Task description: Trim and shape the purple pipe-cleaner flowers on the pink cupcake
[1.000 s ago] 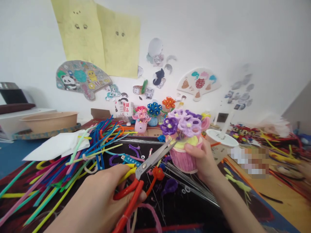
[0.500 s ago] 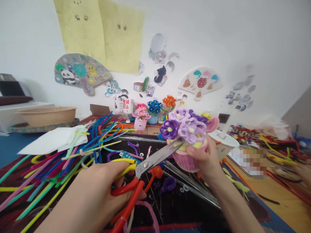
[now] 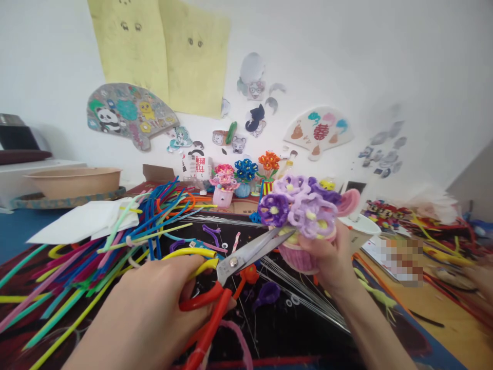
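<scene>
Head view, clock face centred on the pot in hand. Pink ribbed fuzzy pot with a pale yellow top (image 3: pixel 301 258): held up over the dark work mat (image 3: pixel 285 336), tilted a little. Out of it, lilac pipe-cleaner flowers with yellow centres (image 3: pixel 314 213) and a deep-purple looped flower (image 3: pixel 274 209); pink fuzzy loop (image 3: pixel 350 201) at 1 o'clock.

Right hand (image 3: pixel 333 254) at 3 o'clock, gripping the pot, thumb laid across its front near the rim. Left hand (image 3: pixel 165 290) at 8 o'clock, gripping steel scissors with red and yellow handles (image 3: pixel 233 262); blades slightly parted, tips at the rim around 10 o'clock, below the petals. Cannot tell whether tips touch a stem.

About: multicoloured pipe-cleaner bundle (image 3: pixel 111 257) at 9, thin silvery wires (image 3: pixel 304 290) at 6, small purple fuzzy piece (image 3: pixel 267 294) at 7.

Risks, my judgement: thumb sits near the blade tips, so a slip or a turn of the pot could nick it. Crowded petals hide the stems; closing blind could clip a petal or the yellow top. Squeezing harder to steady the pot might dent its soft wall
</scene>
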A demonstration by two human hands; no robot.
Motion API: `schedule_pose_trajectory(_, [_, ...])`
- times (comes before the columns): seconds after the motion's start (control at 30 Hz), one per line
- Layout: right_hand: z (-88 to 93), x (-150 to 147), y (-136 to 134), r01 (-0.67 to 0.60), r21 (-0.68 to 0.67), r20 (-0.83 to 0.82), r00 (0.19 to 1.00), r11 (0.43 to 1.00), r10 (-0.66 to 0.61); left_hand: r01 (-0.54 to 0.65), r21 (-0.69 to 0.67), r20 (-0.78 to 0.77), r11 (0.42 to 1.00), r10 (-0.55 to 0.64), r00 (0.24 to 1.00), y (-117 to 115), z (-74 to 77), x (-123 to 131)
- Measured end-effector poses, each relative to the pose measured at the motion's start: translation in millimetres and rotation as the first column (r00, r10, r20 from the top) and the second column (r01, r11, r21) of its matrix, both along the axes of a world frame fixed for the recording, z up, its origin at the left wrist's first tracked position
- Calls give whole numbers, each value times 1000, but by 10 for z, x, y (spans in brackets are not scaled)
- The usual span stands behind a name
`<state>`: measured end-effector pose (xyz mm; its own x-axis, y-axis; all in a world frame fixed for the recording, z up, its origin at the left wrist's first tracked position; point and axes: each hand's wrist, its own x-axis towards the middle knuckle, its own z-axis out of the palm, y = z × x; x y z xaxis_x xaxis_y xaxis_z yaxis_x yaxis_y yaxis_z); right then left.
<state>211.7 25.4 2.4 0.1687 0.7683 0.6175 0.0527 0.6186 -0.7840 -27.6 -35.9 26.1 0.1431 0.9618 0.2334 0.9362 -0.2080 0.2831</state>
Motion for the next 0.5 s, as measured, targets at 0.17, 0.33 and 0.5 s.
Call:
schedule_pose_trajectory(0.17, [2,-38,-17,71,104,37,996,992,-75,-14,-43,-3,999,14,1000,-17,-23,-1])
schedule_pose_trajectory(0.33, [24,-72,-27,97,178,56,993,979,-108,-18,-136,-3,991,18,1000,2,-20,-6])
schedule_pose_trajectory(0.5, [8,-64,-23,86,166,74,992,982,-99,-66,-199,-66,978,54,996,4,-29,-4])
